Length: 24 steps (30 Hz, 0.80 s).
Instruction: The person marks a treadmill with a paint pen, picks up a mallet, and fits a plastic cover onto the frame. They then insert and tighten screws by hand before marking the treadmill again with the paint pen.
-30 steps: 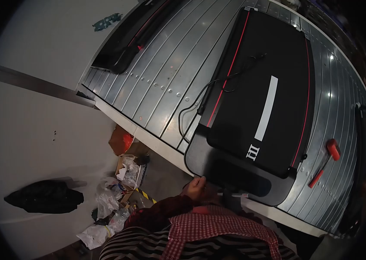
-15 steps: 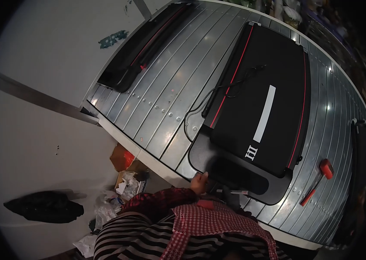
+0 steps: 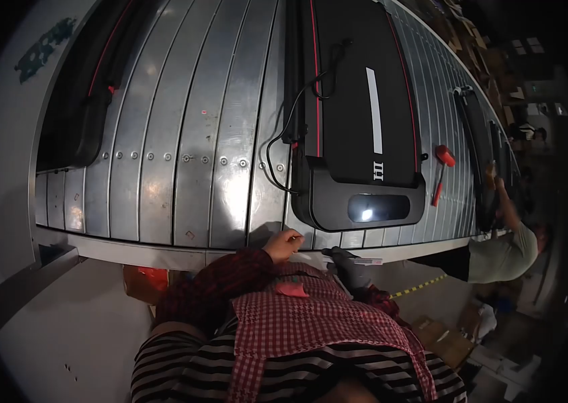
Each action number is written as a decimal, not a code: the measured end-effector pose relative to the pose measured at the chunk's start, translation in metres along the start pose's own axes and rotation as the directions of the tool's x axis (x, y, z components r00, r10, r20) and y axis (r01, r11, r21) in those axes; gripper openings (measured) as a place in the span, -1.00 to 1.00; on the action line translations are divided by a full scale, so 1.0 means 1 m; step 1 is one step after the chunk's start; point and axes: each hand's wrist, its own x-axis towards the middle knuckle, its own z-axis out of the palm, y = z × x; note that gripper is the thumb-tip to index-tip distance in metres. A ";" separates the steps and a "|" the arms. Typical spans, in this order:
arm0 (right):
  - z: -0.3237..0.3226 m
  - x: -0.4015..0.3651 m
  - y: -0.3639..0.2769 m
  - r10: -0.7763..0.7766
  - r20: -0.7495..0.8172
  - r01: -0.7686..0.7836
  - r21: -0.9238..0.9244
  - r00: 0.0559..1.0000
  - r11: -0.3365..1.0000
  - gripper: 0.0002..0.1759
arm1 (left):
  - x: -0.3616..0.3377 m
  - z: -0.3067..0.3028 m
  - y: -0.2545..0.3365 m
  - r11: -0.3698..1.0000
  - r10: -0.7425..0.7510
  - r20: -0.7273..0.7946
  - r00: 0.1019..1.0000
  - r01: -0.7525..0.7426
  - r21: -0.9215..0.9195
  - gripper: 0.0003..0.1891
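Note:
A black walking-pad treadmill (image 3: 338, 121) with red side lines lies on the slatted metal table before me. Its power cord (image 3: 272, 158) loops over the belt and down its left side. My left hand (image 3: 285, 246) is bare, fingers curled in, at the table's front edge just left of the treadmill's end cover. Whatever it pinches, if anything, is too small to make out. In a dark grey glove, my right hand (image 3: 352, 270) is closed by a slim pale strip-like object (image 3: 367, 261) with reddish marks, below the end cover.
A red mallet (image 3: 442, 158) lies right of the treadmill. Another black treadmill (image 3: 72, 121) lies at the left, and more dark units (image 3: 475, 148) are at the right. A co-worker (image 3: 506, 252) reaches over the table there. An orange-red box (image 3: 144, 283) sits below the table.
The view has turned and shifted, bringing the co-worker into sight. My left hand has come away from the treadmill's end cover. A bright reflection now shows on the cover's dark panel.

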 end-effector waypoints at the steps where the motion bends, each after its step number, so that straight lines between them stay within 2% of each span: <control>1: 0.011 -0.002 -0.001 0.005 -0.030 -0.005 -0.010 1.000 1.000 -0.61 | -0.004 -0.006 0.002 1.000 0.023 -0.025 0.999 -0.023 0.002 -0.70; 3: 0.028 0.000 0.006 -0.109 0.080 0.097 0.147 0.991 0.984 -0.60 | -0.008 -0.014 0.000 1.000 0.024 0.042 0.999 -0.024 0.005 -0.69; 5: 0.055 -0.004 -0.007 -0.072 0.011 0.068 0.209 0.997 0.976 -0.66 | -0.004 -0.025 -0.012 0.916 0.338 0.192 0.921 -0.369 0.158 -0.68; 7: 0.065 0.008 -0.009 -0.161 0.089 0.147 0.149 0.983 0.978 -0.72 | -0.014 -0.035 0.003 0.921 0.304 0.203 0.931 -0.341 0.186 -0.67; 9: 0.076 0.008 -0.020 -0.135 0.078 0.129 0.080 0.988 0.988 -0.74 | -0.015 -0.040 0.008 0.926 0.274 0.208 0.939 -0.316 0.206 -0.67; 11: 0.076 0.005 -0.019 -0.100 0.061 0.099 0.015 0.993 0.995 -0.75 | -0.015 -0.039 0.004 0.939 0.260 0.130 0.957 -0.282 0.195 -0.67; 12: 0.070 0.006 -0.014 -0.334 0.158 0.369 -0.381 0.929 0.847 -0.75 | -0.013 -0.036 0.001 0.941 0.259 0.138 0.956 -0.282 0.187 -0.67; 13: 0.064 0.007 -0.010 -0.479 0.340 0.567 -0.666 0.809 0.485 -0.74 | -0.011 -0.033 -0.002 0.944 0.257 0.152 0.954 -0.282 0.174 -0.67; 14: 0.057 0.006 -0.007 -0.480 0.332 0.561 -0.670 0.812 0.486 -0.74 | -0.007 -0.029 -0.003 0.945 0.256 0.166 0.952 -0.282 0.162 -0.67; 16: 0.057 -0.004 -0.012 -0.496 0.339 0.518 -0.806 0.800 0.285 -0.77 | -0.002 -0.022 -0.001 0.941 0.257 0.186 0.948 -0.289 0.176 -0.67; 17: 0.057 -0.009 -0.008 -0.500 0.324 0.509 -0.810 0.803 0.292 -0.77 | -0.001 -0.016 -0.002 0.937 0.255 0.199 0.946 -0.293 0.192 -0.66; 18: 0.057 -0.015 -0.003 -0.474 0.147 0.441 -0.669 0.868 0.598 -0.77 | -0.001 -0.008 -0.003 0.936 0.251 0.215 0.944 -0.293 0.196 -0.66; 19: 0.056 -0.018 0.000 -0.396 -0.004 0.355 -0.434 0.918 0.828 -0.77 | 0.001 -0.003 -0.001 0.937 0.232 0.238 0.943 -0.282 0.206 -0.66; 21: 0.043 -0.015 0.017 -0.420 -0.036 0.383 -0.348 0.907 0.856 -0.77 | 0.003 0.008 0.003 0.930 0.213 0.266 0.940 -0.278 0.239 -0.66; 23: 0.032 -0.019 0.033 -0.441 -0.068 0.413 -0.248 0.895 0.876 -0.76 | -0.002 0.022 0.004 0.912 0.275 0.388 0.880 -0.367 0.186 -0.64; 24: 0.037 -0.030 0.029 -0.442 -0.071 0.422 -0.197 0.894 0.885 -0.74 | -0.005 0.028 0.005 0.906 0.264 0.399 0.878 -0.367 0.210 -0.64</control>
